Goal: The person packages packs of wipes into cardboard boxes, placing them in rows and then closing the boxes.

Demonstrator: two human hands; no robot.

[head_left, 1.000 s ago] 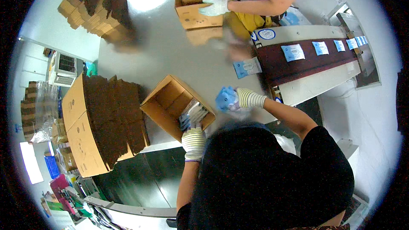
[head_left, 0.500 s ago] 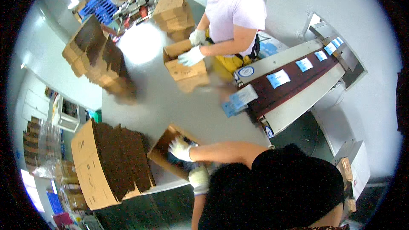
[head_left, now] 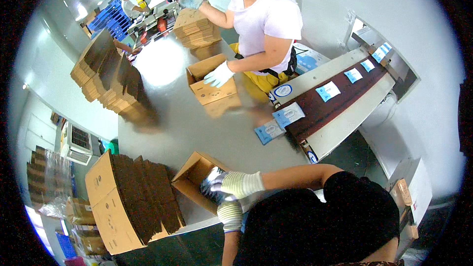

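Observation:
An open cardboard box [head_left: 189, 197] stands tilted toward me at the table's near edge, with blue-and-white pouches [head_left: 211, 176] inside at its right side. My right hand [head_left: 237, 184], in a pale knitted glove, reaches into the box from the right, its fingers bent around the pouches. Just below it, my left hand [head_left: 230, 215], gloved too, is at the box's near right rim; its fingers are hidden behind the right hand and the box.
Flattened boxes [head_left: 111, 212] stand stacked at my left, more [head_left: 106, 71] farther back. A conveyor [head_left: 335, 101] carries pouches from the right; two pouches [head_left: 270, 132] lie at its end. Across the grey table [head_left: 172, 133], a co-worker has a gloved hand [head_left: 219, 75] on another box [head_left: 212, 93].
My right hand has moved from over the middle of the box to the pouches at its right side, its spread fingers now bent. The co-worker's other hand has lifted away from their box.

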